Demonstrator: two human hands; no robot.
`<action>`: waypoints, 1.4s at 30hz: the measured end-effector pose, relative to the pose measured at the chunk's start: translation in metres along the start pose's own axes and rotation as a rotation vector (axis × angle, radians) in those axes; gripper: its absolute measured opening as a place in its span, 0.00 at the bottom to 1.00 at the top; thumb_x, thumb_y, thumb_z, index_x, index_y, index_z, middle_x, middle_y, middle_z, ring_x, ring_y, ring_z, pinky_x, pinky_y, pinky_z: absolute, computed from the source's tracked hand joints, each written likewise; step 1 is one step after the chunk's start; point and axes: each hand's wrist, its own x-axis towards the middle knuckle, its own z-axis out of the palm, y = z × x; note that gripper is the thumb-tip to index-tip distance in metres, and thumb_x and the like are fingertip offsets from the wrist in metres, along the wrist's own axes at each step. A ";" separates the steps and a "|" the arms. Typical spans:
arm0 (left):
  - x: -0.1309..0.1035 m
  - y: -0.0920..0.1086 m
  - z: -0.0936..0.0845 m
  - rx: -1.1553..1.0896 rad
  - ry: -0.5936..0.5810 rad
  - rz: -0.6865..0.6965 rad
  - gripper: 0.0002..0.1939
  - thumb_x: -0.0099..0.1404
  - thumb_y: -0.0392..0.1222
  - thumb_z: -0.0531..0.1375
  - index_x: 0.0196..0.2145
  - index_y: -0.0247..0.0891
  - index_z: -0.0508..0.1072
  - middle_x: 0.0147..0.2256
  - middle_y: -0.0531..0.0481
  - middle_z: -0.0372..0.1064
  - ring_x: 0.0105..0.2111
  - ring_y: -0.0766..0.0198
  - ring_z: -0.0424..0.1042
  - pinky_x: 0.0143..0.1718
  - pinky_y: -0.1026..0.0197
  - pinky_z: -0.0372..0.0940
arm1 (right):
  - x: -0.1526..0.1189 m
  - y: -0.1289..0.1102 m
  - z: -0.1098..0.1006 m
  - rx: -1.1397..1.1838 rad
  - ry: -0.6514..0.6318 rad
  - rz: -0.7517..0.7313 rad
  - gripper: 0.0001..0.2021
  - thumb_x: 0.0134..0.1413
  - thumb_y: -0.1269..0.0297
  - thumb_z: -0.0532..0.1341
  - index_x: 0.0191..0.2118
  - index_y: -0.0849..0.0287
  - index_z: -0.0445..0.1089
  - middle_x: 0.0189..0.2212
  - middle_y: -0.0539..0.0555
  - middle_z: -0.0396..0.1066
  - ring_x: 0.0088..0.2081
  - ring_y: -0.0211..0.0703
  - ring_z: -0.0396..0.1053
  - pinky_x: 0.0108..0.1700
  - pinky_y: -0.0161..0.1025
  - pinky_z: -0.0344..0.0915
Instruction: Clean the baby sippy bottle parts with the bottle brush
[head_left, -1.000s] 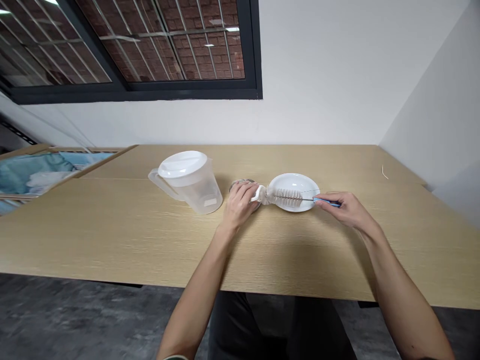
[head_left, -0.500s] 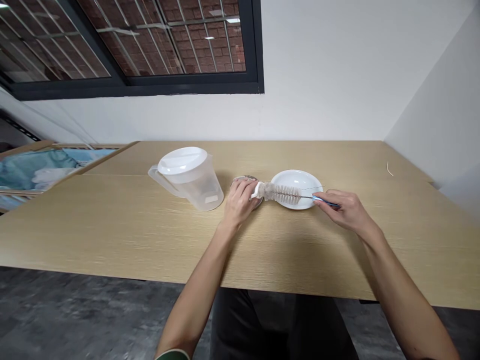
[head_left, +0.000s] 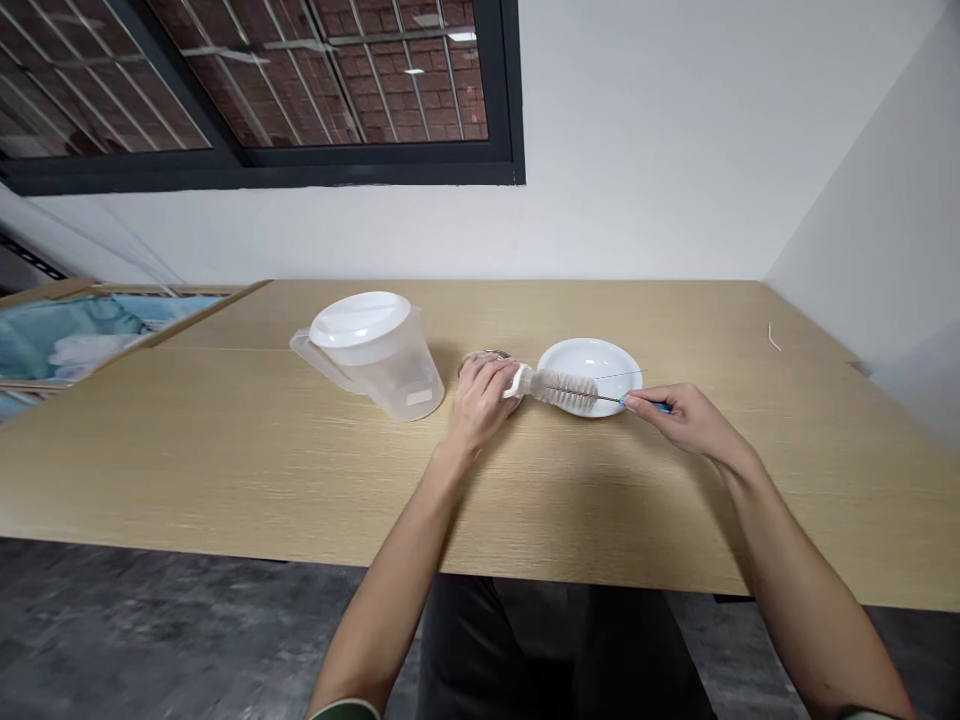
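Observation:
My left hand (head_left: 480,398) is closed around a silvery container (head_left: 491,356) with a white neck (head_left: 517,381), mostly hidden under the fingers. From the right, a bottle brush (head_left: 564,389) with pale bristles lies in line with that neck. Its tip meets the opening; how far it reaches inside I cannot tell. My right hand (head_left: 679,415) pinches the brush by its blue handle (head_left: 660,406). Behind and beneath the bristles stands a white bowl (head_left: 600,352), with a thin dark line crossing over it.
Left of my left hand, a clear plastic pitcher (head_left: 409,375) with a white lid stands on the wooden table (head_left: 262,470). A box (head_left: 169,330) holding blue and white cloth-like items is at the far left. One thin white strip (head_left: 773,337) lies far right.
The brush has shifted slightly, its handle end a little lower, and the bristles lean differently. My left hand keeps its hold on the container. The whole view has moved slightly.

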 end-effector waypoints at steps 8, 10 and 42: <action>-0.004 0.000 0.006 0.016 0.037 0.061 0.15 0.69 0.38 0.62 0.52 0.39 0.74 0.48 0.42 0.77 0.54 0.51 0.72 0.64 0.41 0.59 | 0.002 0.000 -0.004 0.217 -0.221 0.235 0.29 0.61 0.36 0.55 0.31 0.61 0.74 0.14 0.43 0.45 0.18 0.31 0.42 0.20 0.34 0.40; -0.004 0.000 0.007 0.026 0.044 0.069 0.15 0.69 0.38 0.62 0.52 0.39 0.74 0.48 0.43 0.77 0.53 0.51 0.72 0.64 0.41 0.60 | 0.003 0.002 -0.003 0.152 -0.167 0.185 0.28 0.61 0.38 0.57 0.33 0.61 0.77 0.15 0.46 0.55 0.19 0.32 0.50 0.21 0.34 0.46; 0.002 -0.006 -0.011 0.004 0.010 0.027 0.17 0.68 0.38 0.60 0.54 0.39 0.72 0.51 0.42 0.76 0.53 0.51 0.72 0.61 0.43 0.61 | 0.007 0.017 0.013 -0.235 0.205 -0.213 0.21 0.64 0.52 0.62 0.56 0.57 0.71 0.37 0.54 0.79 0.26 0.37 0.71 0.33 0.36 0.70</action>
